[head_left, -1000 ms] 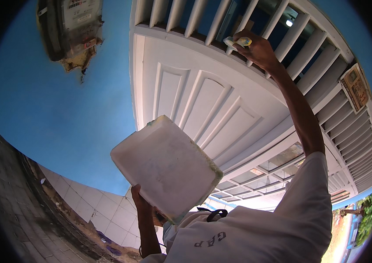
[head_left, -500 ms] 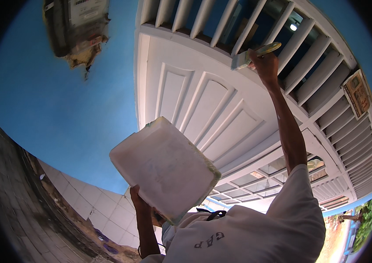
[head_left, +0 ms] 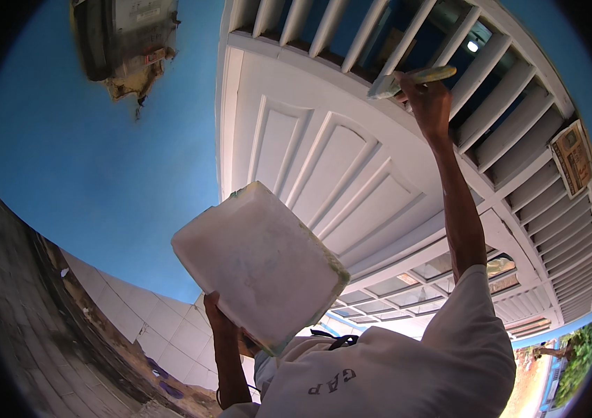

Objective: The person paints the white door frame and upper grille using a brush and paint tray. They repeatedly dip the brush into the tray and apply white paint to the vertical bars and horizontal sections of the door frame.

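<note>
Right hand [head_left: 427,106]: raised; grip closed around 1 brush, fingers set near the bristle end, presumably for finer control.
Brush [head_left: 436,73]: flat type, yellowish stained handle; placed where the white rail [head_left: 310,64] meets the slats [head_left: 365,35]; bristles toward the left, handle toward the right, an angle that seems to leave the bristle end clear of the fingers.
Contact: bristles at the rail or just beside it; the bent fisheye view does not settle which.
Left hand [head_left: 220,317]: lower; grip closed on the near edge of 1 container, thumb showing, other fingers hidden.
Container [head_left: 261,268]: white, rectangular, greenish crust along its edges; held tilted before the panelled door [head_left: 351,150], well apart from the brush, likely by the edge to keep the hand out of its inside.
Wall [head_left: 101,181]: blue; bears 1 dark box [head_left: 125,38], upper left.
Plate [head_left: 573,159]: 1, printed, right of the slats.
</note>
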Tool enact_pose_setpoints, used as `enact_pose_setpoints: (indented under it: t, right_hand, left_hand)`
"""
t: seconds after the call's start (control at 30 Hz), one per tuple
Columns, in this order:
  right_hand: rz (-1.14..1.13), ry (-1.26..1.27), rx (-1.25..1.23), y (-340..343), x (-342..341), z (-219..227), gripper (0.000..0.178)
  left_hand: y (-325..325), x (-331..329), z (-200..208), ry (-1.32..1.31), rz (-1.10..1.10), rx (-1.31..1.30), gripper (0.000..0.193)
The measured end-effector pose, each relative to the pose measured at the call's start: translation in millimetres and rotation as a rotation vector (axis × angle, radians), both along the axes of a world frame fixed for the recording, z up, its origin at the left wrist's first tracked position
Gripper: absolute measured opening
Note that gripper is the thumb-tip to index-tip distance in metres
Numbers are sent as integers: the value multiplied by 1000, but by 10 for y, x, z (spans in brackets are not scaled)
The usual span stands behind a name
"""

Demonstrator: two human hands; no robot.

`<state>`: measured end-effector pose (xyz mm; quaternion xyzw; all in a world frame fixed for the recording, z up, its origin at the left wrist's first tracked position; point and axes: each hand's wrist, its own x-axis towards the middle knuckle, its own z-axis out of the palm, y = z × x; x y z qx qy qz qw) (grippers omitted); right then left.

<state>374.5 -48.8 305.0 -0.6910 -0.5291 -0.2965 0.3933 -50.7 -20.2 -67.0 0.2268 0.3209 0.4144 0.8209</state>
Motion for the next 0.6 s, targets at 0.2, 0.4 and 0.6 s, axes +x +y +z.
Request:
enact_pose_setpoints:
  t: [0.2, 0.4, 0.6]
  right_hand:
    - [17, -45, -293, 593, 152, 459, 46]
    - [-104, -560, -401, 838, 299, 338, 34]
    - [-85, -933, -241, 881, 6, 366, 32]
  left_hand:
    - [-46, 3, -42, -10, -19, -20, 80]
    - [-56, 15, -162, -80, -27, -24, 73]
    - [-70, -41, -141, -79, 4, -28, 73]
